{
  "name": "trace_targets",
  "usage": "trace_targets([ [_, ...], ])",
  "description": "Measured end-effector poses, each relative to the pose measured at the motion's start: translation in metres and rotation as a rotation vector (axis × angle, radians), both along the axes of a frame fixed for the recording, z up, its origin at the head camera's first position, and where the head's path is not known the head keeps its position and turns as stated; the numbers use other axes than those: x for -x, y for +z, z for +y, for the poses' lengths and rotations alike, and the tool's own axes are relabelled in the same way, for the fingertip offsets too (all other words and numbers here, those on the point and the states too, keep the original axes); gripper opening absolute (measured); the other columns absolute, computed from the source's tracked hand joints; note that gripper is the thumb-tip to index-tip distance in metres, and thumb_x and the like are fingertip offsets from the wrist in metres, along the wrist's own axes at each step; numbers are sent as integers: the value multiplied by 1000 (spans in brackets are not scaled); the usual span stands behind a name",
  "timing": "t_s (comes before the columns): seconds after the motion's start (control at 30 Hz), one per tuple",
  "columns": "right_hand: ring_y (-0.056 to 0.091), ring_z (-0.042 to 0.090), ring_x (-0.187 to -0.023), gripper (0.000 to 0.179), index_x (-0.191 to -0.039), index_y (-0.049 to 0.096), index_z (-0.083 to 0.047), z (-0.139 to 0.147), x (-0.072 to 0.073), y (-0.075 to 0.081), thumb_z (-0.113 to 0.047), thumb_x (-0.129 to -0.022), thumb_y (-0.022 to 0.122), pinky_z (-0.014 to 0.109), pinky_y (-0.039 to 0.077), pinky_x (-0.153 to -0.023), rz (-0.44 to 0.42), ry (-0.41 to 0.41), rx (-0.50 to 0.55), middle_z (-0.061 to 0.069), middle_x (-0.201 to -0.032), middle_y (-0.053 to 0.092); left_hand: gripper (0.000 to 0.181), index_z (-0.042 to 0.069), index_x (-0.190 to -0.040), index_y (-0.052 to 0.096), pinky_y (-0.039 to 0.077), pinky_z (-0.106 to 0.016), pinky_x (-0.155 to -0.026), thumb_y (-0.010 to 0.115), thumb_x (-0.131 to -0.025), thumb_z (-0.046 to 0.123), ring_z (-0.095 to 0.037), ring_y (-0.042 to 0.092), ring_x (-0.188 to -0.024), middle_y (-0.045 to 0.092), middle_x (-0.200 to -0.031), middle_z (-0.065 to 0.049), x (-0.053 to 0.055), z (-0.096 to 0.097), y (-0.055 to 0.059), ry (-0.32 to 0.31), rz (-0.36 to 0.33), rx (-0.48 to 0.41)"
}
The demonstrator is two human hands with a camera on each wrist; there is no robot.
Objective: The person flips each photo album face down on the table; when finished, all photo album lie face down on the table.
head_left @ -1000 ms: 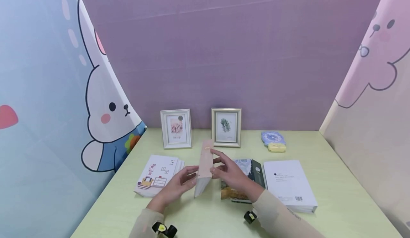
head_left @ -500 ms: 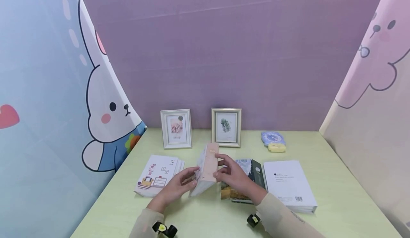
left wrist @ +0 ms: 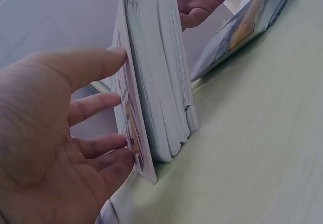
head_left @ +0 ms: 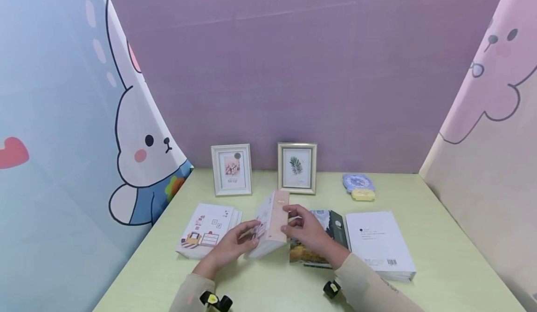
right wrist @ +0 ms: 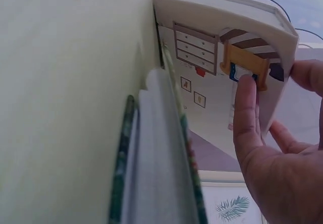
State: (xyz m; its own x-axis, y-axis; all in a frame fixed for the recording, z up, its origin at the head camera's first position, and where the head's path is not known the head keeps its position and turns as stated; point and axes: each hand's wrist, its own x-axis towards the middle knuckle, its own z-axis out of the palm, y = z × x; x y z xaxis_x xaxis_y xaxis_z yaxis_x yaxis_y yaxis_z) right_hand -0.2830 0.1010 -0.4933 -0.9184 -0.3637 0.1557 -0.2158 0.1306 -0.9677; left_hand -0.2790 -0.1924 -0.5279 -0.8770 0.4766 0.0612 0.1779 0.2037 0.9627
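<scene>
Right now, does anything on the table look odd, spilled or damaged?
Nothing looks spilled or damaged. The white book at right looks slightly odd: it lies barcode side up, unlike the illustrated book at left.

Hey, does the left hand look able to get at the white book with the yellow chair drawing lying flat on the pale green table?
Probably yes: the left hand is close beside that white book, with nothing visible between them. It would likely need to leave the tilted, pink-spined book it touches.

Pale green table (head_left: pixel 457 270) holding books (head_left: pixel 379 242), picture frames (head_left: pixel 297 168)
</scene>
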Motion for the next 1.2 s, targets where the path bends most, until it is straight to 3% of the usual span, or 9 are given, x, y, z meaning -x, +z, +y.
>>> trace_targets([
  [0.47, 63, 24, -94, 45, -133, 64, -9, -1, 5, 6, -18, -92, 82, 30, 59, -70, 22, -66, -134, 12, -115, 61, 59, 12, -153, 51, 22, -55, -126, 73, -100, 23, -44, 28, -154, 30, -168, -16, 0, 0, -3, 42, 22, 34],
  [0.93, 64, 20, -89, 45, -131, 64, -8, -2, 6, 4, -20, -92, 83, 32, 58, -68, 35, -67, -257, 9, -110, 64, 57, 6, -150, 53, 17, -58, -126, 73, -99, 21, -46, 21, -155, 27, -168, -23, -2, 3, -1, 69, 46, 59],
  [1.2, 63, 19, -86, 46, -130, 65, -7, -1, 7, 2, -21, -91, 83, 33, 58, -67, 38, -66, -301, 8, -110, 66, 57, 5, -147, 56, 19, -54, -126, 76, -97, 21, -44, 25, -154, 30, -167, -22, -2, 4, -1, 97, 65, 98],
])
